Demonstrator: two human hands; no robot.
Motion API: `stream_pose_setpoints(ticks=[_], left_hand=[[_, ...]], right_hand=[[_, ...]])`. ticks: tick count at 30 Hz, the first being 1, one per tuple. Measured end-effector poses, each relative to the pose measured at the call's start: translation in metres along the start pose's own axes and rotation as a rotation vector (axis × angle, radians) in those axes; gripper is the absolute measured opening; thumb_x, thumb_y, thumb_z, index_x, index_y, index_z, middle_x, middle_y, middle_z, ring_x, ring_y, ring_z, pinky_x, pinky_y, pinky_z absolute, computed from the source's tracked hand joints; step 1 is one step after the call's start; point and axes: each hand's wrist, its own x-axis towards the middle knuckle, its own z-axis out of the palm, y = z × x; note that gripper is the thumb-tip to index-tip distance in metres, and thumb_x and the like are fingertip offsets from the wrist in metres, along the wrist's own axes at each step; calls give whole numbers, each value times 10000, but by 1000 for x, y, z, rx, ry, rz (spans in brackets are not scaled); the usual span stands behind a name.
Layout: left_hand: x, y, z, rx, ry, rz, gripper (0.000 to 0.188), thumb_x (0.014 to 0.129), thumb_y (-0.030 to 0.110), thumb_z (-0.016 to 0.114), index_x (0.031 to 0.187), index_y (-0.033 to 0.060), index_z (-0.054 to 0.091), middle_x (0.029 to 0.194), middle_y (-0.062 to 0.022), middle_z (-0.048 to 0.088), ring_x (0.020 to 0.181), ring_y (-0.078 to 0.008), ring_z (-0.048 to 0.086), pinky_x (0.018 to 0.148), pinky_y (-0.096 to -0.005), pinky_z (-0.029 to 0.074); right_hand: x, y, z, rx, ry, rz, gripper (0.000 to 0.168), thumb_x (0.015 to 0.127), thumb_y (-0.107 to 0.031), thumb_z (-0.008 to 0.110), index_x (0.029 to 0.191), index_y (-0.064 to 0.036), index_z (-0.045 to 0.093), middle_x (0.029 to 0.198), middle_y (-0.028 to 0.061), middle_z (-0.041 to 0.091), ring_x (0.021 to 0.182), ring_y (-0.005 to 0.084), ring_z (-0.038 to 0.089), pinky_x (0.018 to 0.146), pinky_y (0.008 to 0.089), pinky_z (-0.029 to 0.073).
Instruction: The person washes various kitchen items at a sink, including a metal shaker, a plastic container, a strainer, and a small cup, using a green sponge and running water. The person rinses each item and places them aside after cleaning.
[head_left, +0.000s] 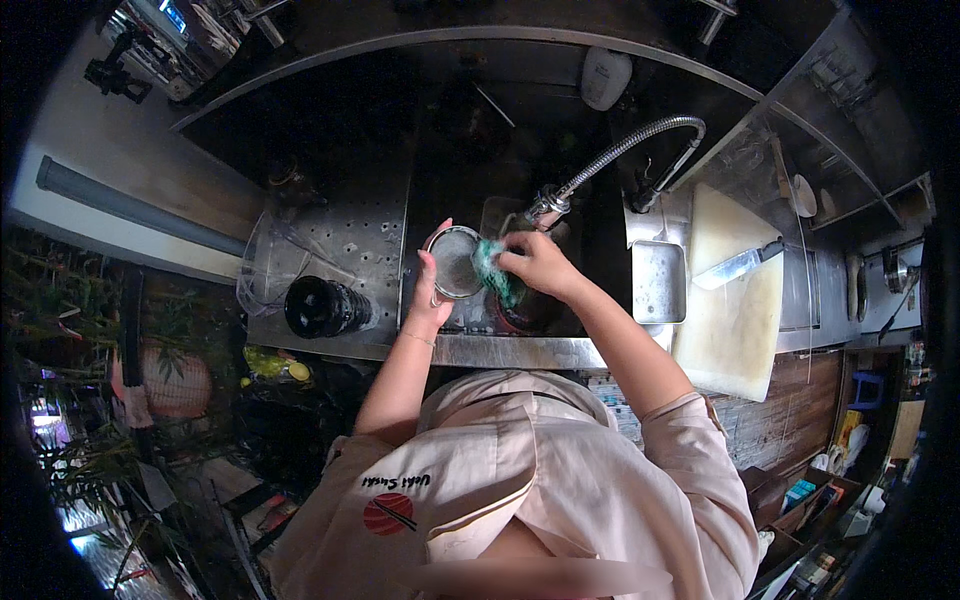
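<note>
My left hand (429, 289) grips a small round bowl or cup (455, 264) by its side, its opening turned up towards me. Pinched in the fingers of my right hand (541, 264) is a green scouring pad (493, 271), which touches the right rim of the bowl. Both hands are over a dark sink, close to its steel front edge (517, 352). Below the pad, a dark round vessel with a reddish rim (517, 321) is partly hidden in the sink.
A flexible steel faucet (634, 150) arches over the sink. Right of it are a metal tray (658, 281) and a cutting board (724, 330) bearing a knife (739, 266). On the perforated drainboard (360, 225) at left stand stacked black bowls (322, 306) and a clear plastic container (262, 259).
</note>
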Motion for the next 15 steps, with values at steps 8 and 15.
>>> stream_pose_setpoints(ticks=[8, 15], left_hand=[[-1, 13, 14, 106, -38, 2, 754, 795, 610, 496, 1340, 107, 359, 1185, -45, 507, 1086, -165, 497, 959, -339, 386], [-3, 34, 23, 660, -42, 155, 364, 891, 124, 502, 1245, 41, 480, 1262, -73, 496, 1109, -163, 487, 988, -304, 340]], right_hand=[[2, -5, 62, -257, 183, -393, 330, 722, -176, 639, 985, 12, 568, 919, 192, 568, 862, 374, 569, 779, 432, 473], [-10, -29, 53, -608, 119, -286, 308, 706, -233, 628, 872, 22, 583, 884, 191, 589, 863, 341, 558, 729, 425, 458]])
